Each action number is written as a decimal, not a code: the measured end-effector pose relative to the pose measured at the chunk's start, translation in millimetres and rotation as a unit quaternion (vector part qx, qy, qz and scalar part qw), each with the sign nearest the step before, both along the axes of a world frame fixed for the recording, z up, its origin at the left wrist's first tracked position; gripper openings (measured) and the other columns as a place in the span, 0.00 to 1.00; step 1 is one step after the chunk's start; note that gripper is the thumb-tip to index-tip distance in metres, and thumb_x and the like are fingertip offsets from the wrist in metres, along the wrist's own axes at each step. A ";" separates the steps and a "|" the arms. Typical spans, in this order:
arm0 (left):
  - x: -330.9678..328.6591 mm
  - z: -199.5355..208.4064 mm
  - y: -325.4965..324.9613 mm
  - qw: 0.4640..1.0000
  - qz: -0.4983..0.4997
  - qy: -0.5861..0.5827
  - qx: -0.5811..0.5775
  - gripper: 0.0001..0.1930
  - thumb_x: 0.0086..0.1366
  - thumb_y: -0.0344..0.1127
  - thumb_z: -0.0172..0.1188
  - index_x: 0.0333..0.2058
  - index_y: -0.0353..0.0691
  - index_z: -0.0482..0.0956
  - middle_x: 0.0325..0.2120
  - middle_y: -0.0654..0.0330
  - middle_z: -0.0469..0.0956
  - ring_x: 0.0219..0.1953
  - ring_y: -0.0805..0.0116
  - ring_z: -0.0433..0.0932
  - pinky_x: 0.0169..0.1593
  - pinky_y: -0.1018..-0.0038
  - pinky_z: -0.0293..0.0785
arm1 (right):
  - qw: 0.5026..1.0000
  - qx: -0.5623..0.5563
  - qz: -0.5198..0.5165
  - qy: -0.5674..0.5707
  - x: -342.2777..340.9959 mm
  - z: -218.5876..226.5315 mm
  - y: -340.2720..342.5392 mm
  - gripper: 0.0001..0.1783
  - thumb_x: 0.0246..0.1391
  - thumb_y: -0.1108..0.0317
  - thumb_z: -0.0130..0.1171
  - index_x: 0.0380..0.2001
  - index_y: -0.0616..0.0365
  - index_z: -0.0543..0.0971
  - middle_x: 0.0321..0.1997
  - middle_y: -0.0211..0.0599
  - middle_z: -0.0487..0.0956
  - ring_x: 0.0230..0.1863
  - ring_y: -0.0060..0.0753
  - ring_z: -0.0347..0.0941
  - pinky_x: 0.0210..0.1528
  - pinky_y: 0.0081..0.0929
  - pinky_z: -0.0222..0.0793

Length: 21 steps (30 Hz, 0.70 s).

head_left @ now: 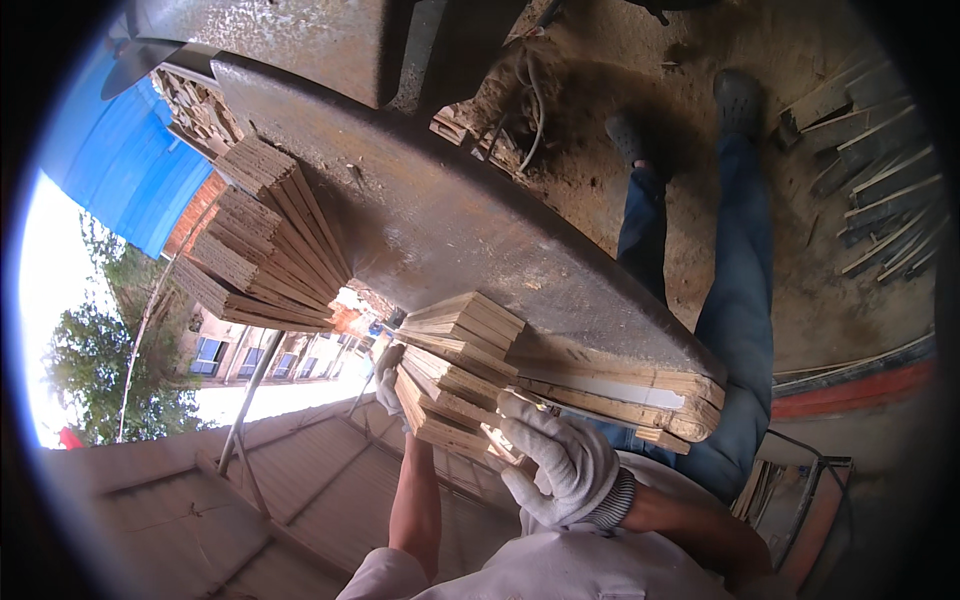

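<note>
A fanned stack of short wooden boards (455, 375) stands at the lower edge of a worn metal machine table. My left hand (388, 375), in a pale work glove, is closed against the stack's left side; its fingertips are partly hidden by the wood. My right hand (565, 460), gloved too, is at the stack's right end. Its fingers are stretched with the tips at the board edges, and the thumb is spread apart. A second fanned stack of boards (265, 240) stands farther left on the metal table (430, 215).
A layered wooden edge piece (620, 390) runs along the table's near right side. Loose slats (890, 190) lie on the dusty floor at right. A person's legs in jeans (735, 270) show beside the table. Blue sheeting (120, 150) and a metal pole (250, 400) stand left.
</note>
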<state>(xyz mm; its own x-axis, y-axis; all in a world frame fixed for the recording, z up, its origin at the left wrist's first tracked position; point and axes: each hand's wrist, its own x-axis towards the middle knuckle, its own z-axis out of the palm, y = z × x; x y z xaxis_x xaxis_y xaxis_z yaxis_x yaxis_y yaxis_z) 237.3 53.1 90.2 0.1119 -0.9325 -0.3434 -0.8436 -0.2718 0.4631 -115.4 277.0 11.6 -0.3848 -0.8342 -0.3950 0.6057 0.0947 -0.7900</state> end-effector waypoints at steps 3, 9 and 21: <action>-5.8 0.3 2.4 0.999 0.003 0.044 0.032 0.30 0.77 0.49 0.53 0.64 0.28 0.75 0.60 0.43 0.80 0.62 0.50 0.80 0.69 0.54 0.76 | 1.000 -0.011 -0.011 -0.017 7.2 -2.2 -2.2 0.33 0.57 0.70 0.70 0.65 0.65 0.76 0.66 0.61 0.81 0.56 0.54 0.88 0.47 0.42 0.90; -15.0 4.5 2.9 0.989 -0.113 0.030 0.085 0.30 0.81 0.52 0.51 0.68 0.33 0.71 0.64 0.45 0.77 0.65 0.51 0.78 0.70 0.54 0.76 | 0.998 -0.003 -0.005 -0.064 15.8 -6.2 2.5 0.42 0.59 0.74 0.67 0.76 0.65 0.66 0.75 0.61 0.74 0.67 0.53 0.82 0.60 0.41 0.85; -21.1 -1.6 4.0 0.998 0.060 0.029 0.010 0.34 0.70 0.51 0.51 0.61 0.24 0.78 0.54 0.42 0.83 0.57 0.50 0.83 0.64 0.55 0.79 | 0.996 0.075 0.030 -0.036 22.2 -14.0 -9.9 0.46 0.48 0.85 0.59 0.74 0.68 0.65 0.69 0.68 0.78 0.62 0.66 0.84 0.59 0.50 0.88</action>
<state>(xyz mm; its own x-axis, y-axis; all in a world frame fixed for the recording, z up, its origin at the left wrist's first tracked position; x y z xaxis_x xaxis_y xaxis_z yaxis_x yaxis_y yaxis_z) 216.2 57.1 88.5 0.2019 -0.9063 -0.3713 -0.7760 -0.3793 0.5039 -93.2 267.1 -2.5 -0.3026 -0.7840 -0.5420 0.6502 0.2460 -0.7188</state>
